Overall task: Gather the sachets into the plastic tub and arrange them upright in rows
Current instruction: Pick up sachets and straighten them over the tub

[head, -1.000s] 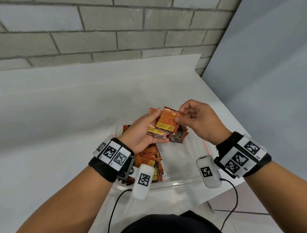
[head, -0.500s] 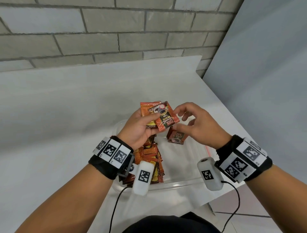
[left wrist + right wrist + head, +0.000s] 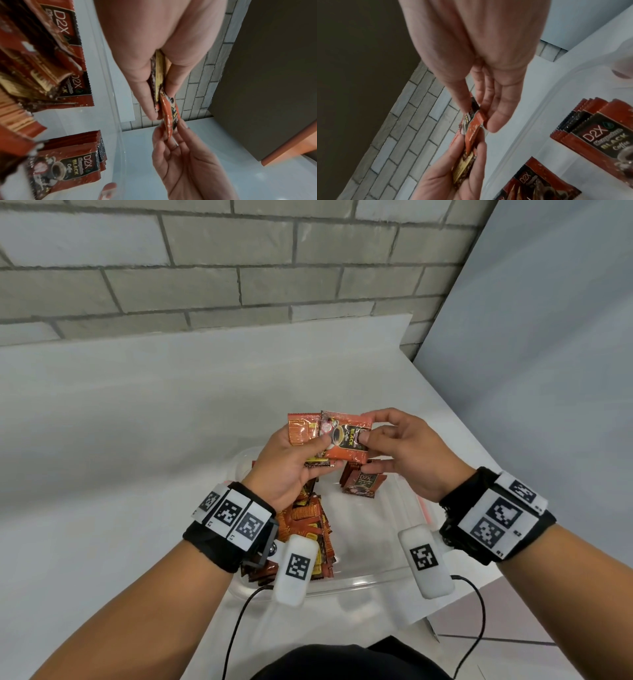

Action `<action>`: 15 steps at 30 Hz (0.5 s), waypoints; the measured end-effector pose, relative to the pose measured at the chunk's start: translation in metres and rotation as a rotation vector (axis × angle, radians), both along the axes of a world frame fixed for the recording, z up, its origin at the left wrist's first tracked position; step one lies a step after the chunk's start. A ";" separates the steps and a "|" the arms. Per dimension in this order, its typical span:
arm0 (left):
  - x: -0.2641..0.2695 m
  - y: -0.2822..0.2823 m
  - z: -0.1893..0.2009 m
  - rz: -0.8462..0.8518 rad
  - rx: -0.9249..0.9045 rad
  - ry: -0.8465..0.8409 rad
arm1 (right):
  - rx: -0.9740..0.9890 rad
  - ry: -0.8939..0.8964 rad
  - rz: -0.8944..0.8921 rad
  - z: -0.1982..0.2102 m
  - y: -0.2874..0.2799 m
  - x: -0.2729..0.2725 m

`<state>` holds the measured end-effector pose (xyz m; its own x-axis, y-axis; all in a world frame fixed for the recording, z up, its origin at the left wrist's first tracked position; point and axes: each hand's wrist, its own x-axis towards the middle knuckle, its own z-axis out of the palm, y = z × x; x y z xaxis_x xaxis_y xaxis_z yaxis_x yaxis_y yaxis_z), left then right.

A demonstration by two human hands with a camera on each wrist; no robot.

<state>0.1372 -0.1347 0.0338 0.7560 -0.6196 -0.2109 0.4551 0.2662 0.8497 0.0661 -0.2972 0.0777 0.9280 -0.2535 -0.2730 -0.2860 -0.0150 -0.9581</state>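
Sachets of orange-brown foil (image 3: pixel 310 436) gripped in left hand (image 3: pixel 287 470); right hand (image 3: pixel 407 453) pinches the front one (image 3: pixel 346 440), squaring the stack above the clear plastic tub (image 3: pixel 363 582); next, seat them upright

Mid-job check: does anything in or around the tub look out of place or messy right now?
Yes. The sachets along the left of the plastic tub are a loose jumbled heap, lying at mixed angles, not upright rows. A small stack sits apart. Both hands hold a bunch above the tub.

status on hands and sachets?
Left hand grips sachet stack. Right hand pinches front sachet. Both above tub. Nothing blocking.
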 end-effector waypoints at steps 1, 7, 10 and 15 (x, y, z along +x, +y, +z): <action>0.000 0.000 0.000 0.005 -0.003 -0.003 | 0.020 0.010 0.006 0.000 0.000 0.000; 0.001 0.001 -0.001 -0.011 0.005 0.039 | -0.074 0.045 -0.020 0.002 -0.009 0.005; 0.001 0.000 -0.001 0.005 0.032 0.019 | -0.128 0.068 -0.011 0.006 -0.014 0.009; 0.000 0.000 -0.001 0.006 0.076 -0.016 | -0.247 0.054 -0.033 0.006 -0.020 0.016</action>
